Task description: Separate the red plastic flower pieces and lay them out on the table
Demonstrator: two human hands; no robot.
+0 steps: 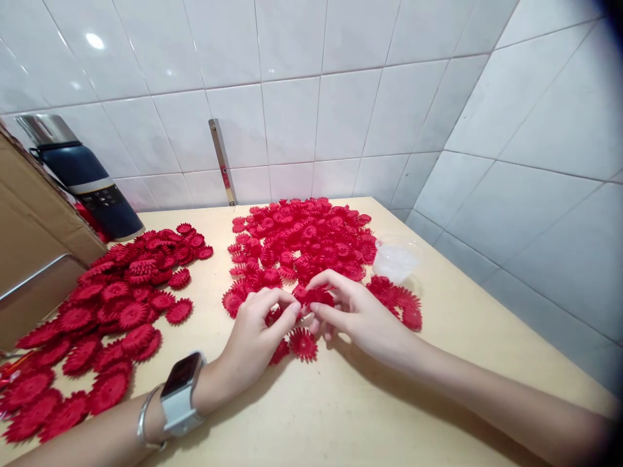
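Over the table's middle, my left hand [263, 327] is closed in a pinch, thumb meeting forefinger. What sits at its fingertips is too small and covered to make out. Just beside it, my right hand [357, 314] grips a red felt-like flower [315, 297] with a jagged, petalled rim between thumb and fingers. The two hands nearly meet at this flower. Below the fingertips a single red flower piece [303, 344] lies on the table, with another partly hidden by my left hand. Behind both hands spreads a large heap of red flower pieces [311, 233].
More red flower pieces [117, 311] are piled on the left. A dark vacuum flask [100, 185] leans by a cardboard box [39, 227]. A clear plastic bag or wrap [396, 259] sits right of the heap. Tiled walls [292, 123] border the pale table [389, 415].
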